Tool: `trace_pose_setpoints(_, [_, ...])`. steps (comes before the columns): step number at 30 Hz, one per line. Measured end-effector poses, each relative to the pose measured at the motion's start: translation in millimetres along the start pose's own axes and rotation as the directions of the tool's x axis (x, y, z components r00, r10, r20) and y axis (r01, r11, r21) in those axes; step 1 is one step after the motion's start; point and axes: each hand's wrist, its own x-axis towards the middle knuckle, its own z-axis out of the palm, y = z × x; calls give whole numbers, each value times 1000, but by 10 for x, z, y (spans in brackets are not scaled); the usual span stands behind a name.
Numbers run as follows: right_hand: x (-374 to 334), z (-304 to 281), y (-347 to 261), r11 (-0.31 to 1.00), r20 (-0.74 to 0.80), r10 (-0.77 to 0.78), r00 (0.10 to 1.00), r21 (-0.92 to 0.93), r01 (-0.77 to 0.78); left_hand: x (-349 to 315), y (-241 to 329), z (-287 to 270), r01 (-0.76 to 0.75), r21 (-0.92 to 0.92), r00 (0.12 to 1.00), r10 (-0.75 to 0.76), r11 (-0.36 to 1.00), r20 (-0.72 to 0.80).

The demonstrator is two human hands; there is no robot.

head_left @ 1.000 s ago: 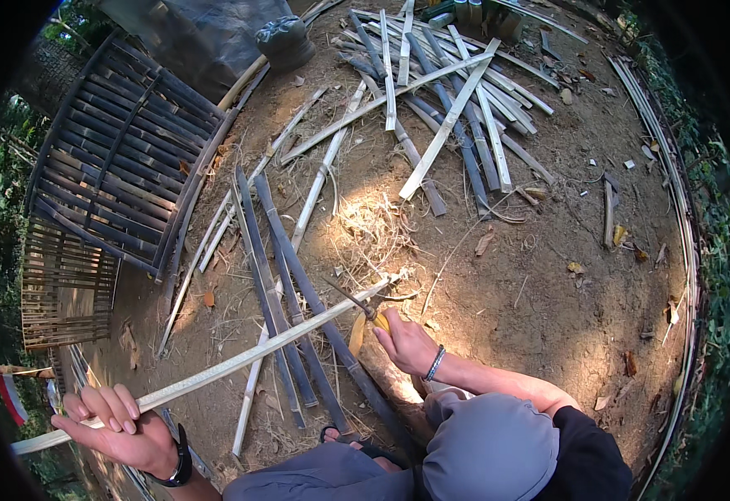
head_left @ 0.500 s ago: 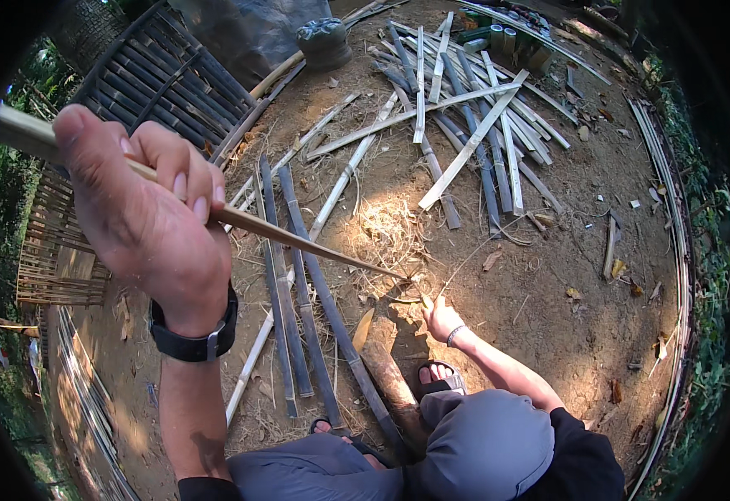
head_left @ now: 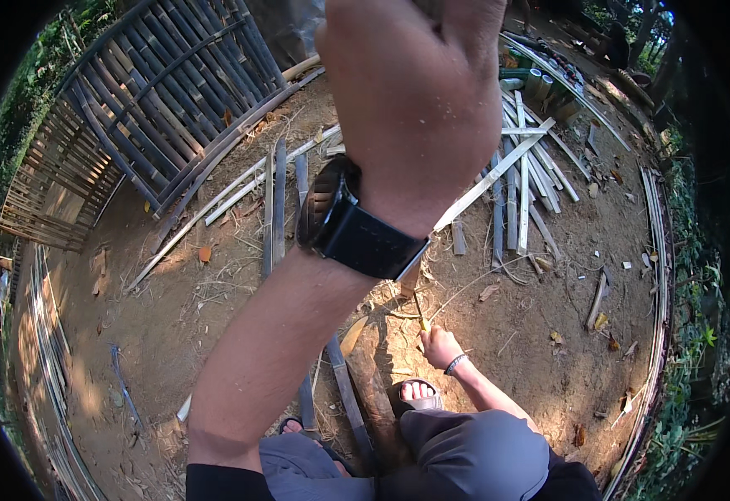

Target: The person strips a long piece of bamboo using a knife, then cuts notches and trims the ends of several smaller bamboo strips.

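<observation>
My left hand, with a black-strapped watch on its wrist, is raised close to the view and covers its upper middle. Its fingers run past the upper edge, so their hold is hidden. Below the watch shows the lower end of a bamboo strip, the one this hand grips in the earlier frame. Low in the middle, my right hand is closed round the yellow handle of a knife. Its thin dark blade points up, by the strip's end.
Split bamboo strips lie heaped at the far right. Dark bamboo slats and a log lie by my feet. A bamboo rack stands far left, and long poles line the right edge.
My left hand has swung right and up from the left side, now hiding most of the strip and part of the heap. The right hand, with the knife, sits slightly lower in view.
</observation>
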Motion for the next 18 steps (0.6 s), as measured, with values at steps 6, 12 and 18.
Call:
trace_pose_setpoints(6, [-192,-1211,-870,873,-42,47,998,487,-21,31,-152,37,25,30,999,-26,999,19])
trace_pose_setpoints(12, [-104,-446,-306,973,-503,-28,864,183,138,-16,-119,168,-3,218,1000,2,976,4])
trace_pose_setpoints(18, [-32,-665,-324,994,-155,-71,985,66,82,-117,-269,161,25,276,1000,-21,961,-19])
